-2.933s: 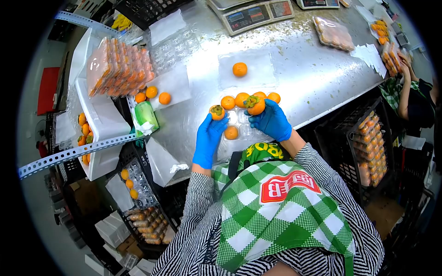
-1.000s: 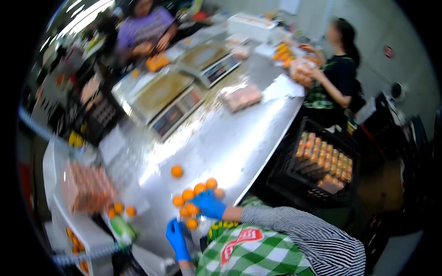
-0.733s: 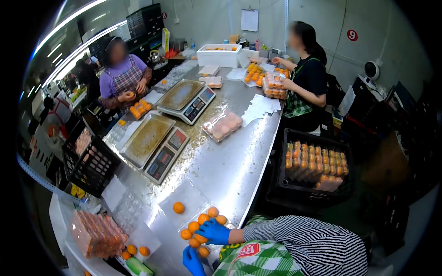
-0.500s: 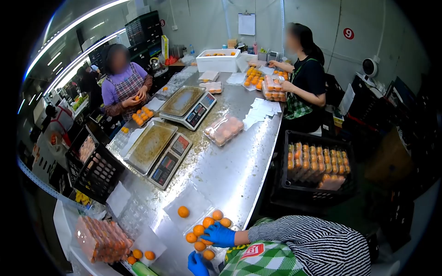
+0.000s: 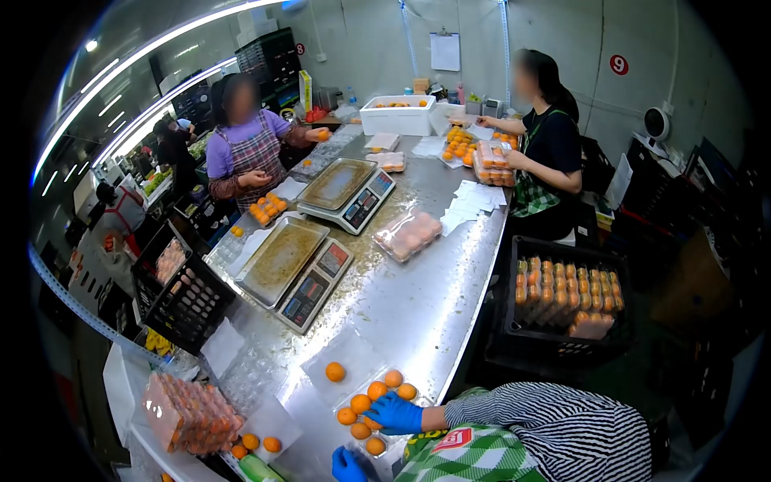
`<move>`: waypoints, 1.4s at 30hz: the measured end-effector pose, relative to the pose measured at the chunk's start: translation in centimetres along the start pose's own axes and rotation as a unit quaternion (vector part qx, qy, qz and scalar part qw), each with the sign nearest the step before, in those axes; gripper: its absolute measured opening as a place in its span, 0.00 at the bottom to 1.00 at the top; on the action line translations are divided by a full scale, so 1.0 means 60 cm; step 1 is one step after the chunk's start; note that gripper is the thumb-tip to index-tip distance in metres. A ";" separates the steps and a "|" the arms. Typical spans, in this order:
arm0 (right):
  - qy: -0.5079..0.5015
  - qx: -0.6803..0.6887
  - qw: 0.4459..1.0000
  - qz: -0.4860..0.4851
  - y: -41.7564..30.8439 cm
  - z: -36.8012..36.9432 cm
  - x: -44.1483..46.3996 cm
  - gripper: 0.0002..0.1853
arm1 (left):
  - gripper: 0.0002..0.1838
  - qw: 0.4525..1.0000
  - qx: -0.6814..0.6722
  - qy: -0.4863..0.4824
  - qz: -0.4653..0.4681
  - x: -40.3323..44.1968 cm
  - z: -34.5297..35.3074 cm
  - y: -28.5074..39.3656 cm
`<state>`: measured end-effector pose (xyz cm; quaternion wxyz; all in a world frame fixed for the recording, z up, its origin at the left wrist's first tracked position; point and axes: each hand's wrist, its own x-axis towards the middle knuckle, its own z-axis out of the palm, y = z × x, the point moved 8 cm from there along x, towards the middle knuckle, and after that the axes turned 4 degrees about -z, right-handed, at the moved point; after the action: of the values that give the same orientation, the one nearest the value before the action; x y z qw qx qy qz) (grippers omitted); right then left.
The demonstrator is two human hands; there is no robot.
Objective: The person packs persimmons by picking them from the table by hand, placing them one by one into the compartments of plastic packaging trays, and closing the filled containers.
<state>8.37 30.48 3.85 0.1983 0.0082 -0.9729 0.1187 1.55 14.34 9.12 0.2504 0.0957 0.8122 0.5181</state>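
Note:
My right hand (image 5: 395,414), in a blue glove and striped sleeve, reaches over a clear plastic pack (image 5: 392,454) of mandarins. Its fingers are closed on a mandarin (image 5: 373,422) in the pack, partly hidden by them. Other mandarins (image 5: 377,390) sit around that hand, and one mandarin (image 5: 335,371) lies apart on the clear plastic lid (image 5: 353,350). Lower down, near the pack's near corner, my left hand (image 5: 348,465), also gloved in blue, shows only in part. Its fingers look apart, with nothing visible in them.
Two scales (image 5: 313,285) stand mid-table beside a filled pack (image 5: 408,235). Stacked packs (image 5: 189,414) and loose mandarins (image 5: 271,444) lie at the near left. A black crate (image 5: 562,341) of packs is right of the table. Co-workers stand at left (image 5: 245,153) and right (image 5: 554,136).
The whole view has shifted slightly, so things sit farther right. The left co-worker has moved one hand out over the table with a mandarin. My hands stay around the pack.

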 end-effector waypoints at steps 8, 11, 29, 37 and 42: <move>-0.073 0.016 0.997 0.003 -0.012 -0.003 0.019 0.18 | 0.14 0.964 0.170 0.110 0.175 0.015 -0.033 -0.080; -0.056 -0.013 0.998 -0.011 -0.011 0.014 0.023 0.17 | 0.14 0.964 0.170 0.148 0.142 0.019 -0.037 -0.093; -0.076 0.028 0.997 -0.006 -0.006 0.001 0.023 0.16 | 0.11 0.849 0.365 0.287 0.252 -0.005 0.008 -0.085; -0.074 0.048 0.996 -0.012 0.002 -0.002 0.018 0.19 | 0.10 0.852 0.367 0.278 0.248 -0.001 0.013 -0.080; -0.122 0.057 0.990 -0.034 0.006 0.012 0.020 0.23 | 0.10 0.848 0.379 0.281 0.241 0.002 0.019 -0.073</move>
<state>6.97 30.68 3.62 0.0813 0.0673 -0.9806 0.1653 2.49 13.35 4.77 -0.1767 0.2261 0.9326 0.2190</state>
